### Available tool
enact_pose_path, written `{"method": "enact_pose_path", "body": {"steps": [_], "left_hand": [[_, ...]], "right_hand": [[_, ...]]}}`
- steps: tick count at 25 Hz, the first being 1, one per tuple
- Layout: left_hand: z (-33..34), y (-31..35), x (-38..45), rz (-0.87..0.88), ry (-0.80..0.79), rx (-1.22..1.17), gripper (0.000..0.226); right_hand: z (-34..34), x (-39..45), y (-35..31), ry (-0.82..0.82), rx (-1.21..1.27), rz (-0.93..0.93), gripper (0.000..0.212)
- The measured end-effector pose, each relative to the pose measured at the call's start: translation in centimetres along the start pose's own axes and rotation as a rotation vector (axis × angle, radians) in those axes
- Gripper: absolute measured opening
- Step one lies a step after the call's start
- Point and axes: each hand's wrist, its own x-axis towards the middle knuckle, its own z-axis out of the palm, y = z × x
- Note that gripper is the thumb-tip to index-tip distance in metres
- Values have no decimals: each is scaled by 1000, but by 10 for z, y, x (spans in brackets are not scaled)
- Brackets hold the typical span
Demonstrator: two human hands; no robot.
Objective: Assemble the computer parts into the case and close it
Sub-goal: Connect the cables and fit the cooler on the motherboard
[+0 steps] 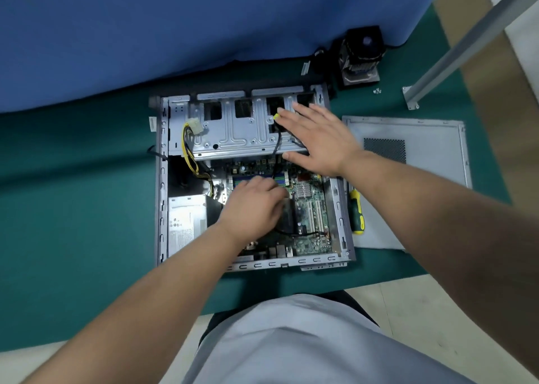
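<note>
An open grey computer case (161, 197) lies flat on the green table, its green motherboard (313, 208) showing inside. My left hand (253, 206) reaches down onto the board with fingers curled; what they hold is hidden. My right hand (318, 138) lies flat with straight fingers on the right end of the metal drive cage (233, 138), over black cables, one with a yellow plug (276, 116). The power supply (186, 223) sits in the case's near left corner. The side panel (423, 150) lies to the right of the case. A CPU cooler (360, 57) stands at the back right.
A yellow-and-green screwdriver (358, 211) lies on the panel beside the case's right wall. A few small screws (377, 91) lie near the cooler. A blue cloth (175, 34) covers the far side. A grey metal post (466, 42) slants at the right.
</note>
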Motion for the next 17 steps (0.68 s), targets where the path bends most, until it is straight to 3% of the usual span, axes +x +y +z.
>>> {"method": "enact_pose_path", "body": {"steps": [4,8,13,17], "left_hand": [[-20,-30,-17,-120,191,-61,29],[-28,-44,-22,-164,254,-123,30],[-29,-43,-17,-209,222,-206,33],[-24,-37,-14,-243,203,-290,35]], "right_hand": [[-2,-1,-2,-11,10,14,79],[-5,-2,-5,-28,84,51,79],[-18,19,-19,60,298,241,46],[-22,44,-25,16,352,319,31]]}}
